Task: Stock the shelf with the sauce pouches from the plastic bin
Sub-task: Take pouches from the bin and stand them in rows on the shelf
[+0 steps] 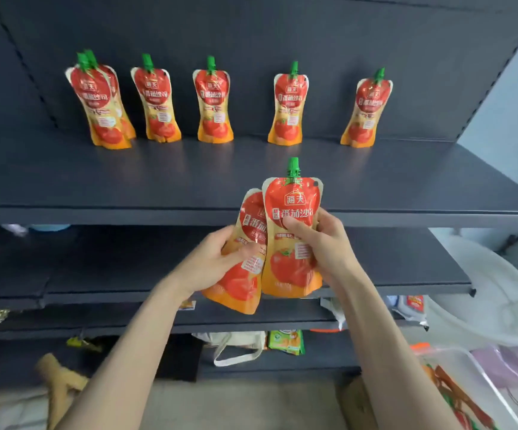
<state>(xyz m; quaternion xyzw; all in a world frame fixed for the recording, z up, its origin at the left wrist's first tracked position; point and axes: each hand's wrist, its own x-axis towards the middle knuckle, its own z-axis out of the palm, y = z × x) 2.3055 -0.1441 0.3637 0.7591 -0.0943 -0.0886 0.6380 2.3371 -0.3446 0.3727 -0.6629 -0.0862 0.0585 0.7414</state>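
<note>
Head view. The left hand (pixel 217 262) grips the left pouch (pixel 242 268): thumb across its front at mid-height, remaining fingers behind, closed on it. The right hand (pixel 323 240) grips the right pouch (pixel 292 234): thumb pressed on the front below the label text, fingers wrapped around its right edge. The right pouch overlaps the left pouch's right edge; its green cap (pixel 293 167) stands above the fingers, upright. Both pouches are held in front of the shelf (pixel 96 181) edge. Beyond the fingers, six pouches stand along the shelf back, the leftmost pair (pixel 102 103) overlapping. The bin (pixel 474 386) lies below the right forearm.
</note>
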